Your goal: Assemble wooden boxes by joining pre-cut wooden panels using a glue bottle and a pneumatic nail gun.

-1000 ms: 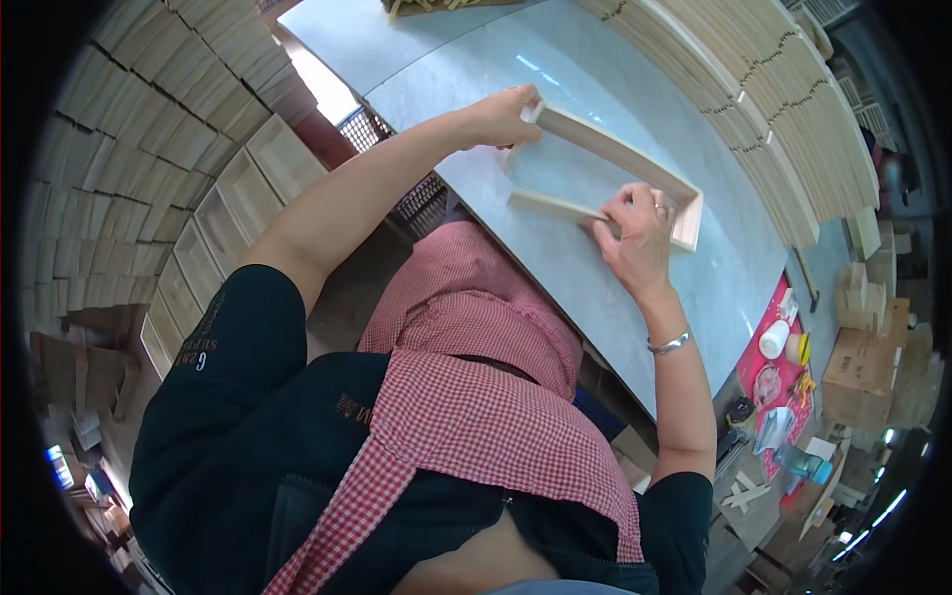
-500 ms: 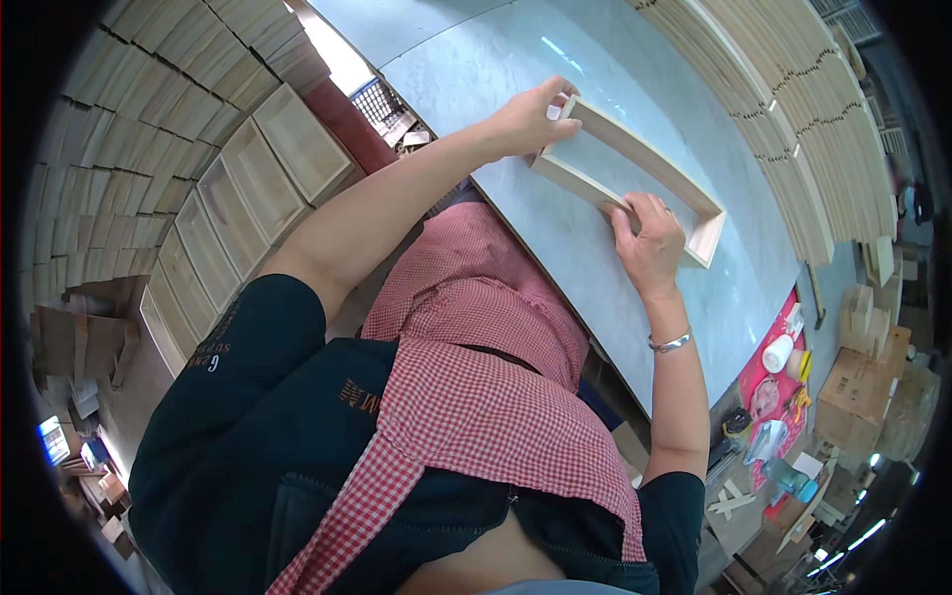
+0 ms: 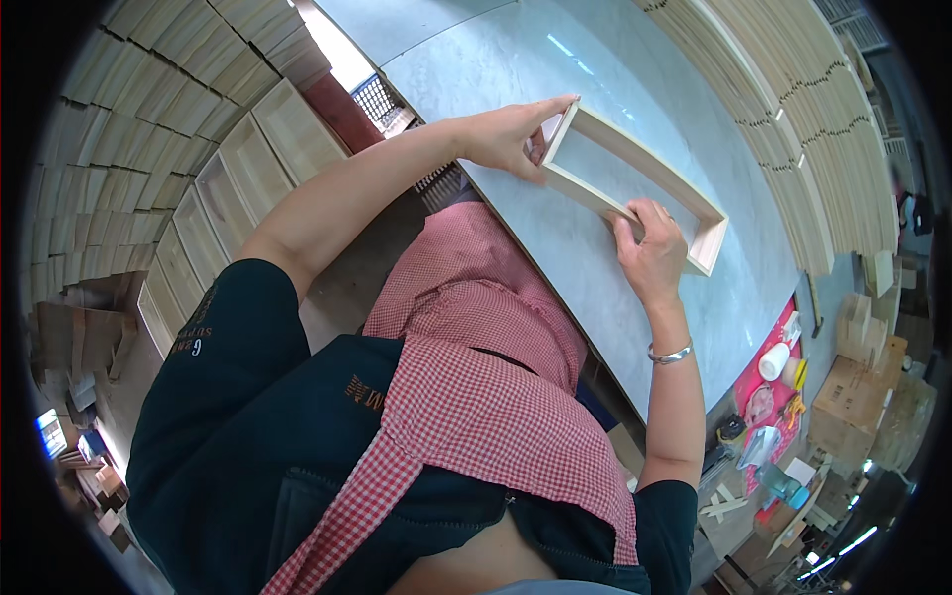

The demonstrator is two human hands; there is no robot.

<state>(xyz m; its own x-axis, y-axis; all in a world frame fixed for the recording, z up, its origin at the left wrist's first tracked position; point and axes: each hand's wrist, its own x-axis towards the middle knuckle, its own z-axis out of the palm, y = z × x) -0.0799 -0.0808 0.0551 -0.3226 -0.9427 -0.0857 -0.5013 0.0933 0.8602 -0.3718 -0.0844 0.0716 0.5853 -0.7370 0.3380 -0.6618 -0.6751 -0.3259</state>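
An open rectangular frame of pale wood [image 3: 654,164], long and narrow, rests on the grey marble-patterned tabletop [image 3: 535,223]. The tabletop shows through its middle. My left hand [image 3: 502,141] spans its short left end, one finger stretched to the far corner and the thumb side by the near corner. Some of those fingers are hidden behind the end piece. On the near long side, toward the right end, my right hand [image 3: 653,250] grips the rim between thumb and bent fingers.
Long rows of stacked thin wooden strips [image 3: 783,129] line the table's far right. At left stand pale wooden trays [image 3: 238,198] and high wood stacks [image 3: 129,109]. A pink surface [image 3: 759,382] with a white spool [image 3: 773,362] and small tools lies right, near a cardboard box [image 3: 851,397].
My left hand has shifted left and changed from a pinch at the far corner to a grip across the frame's end. My right hand stays on the near side; the frame has barely moved.
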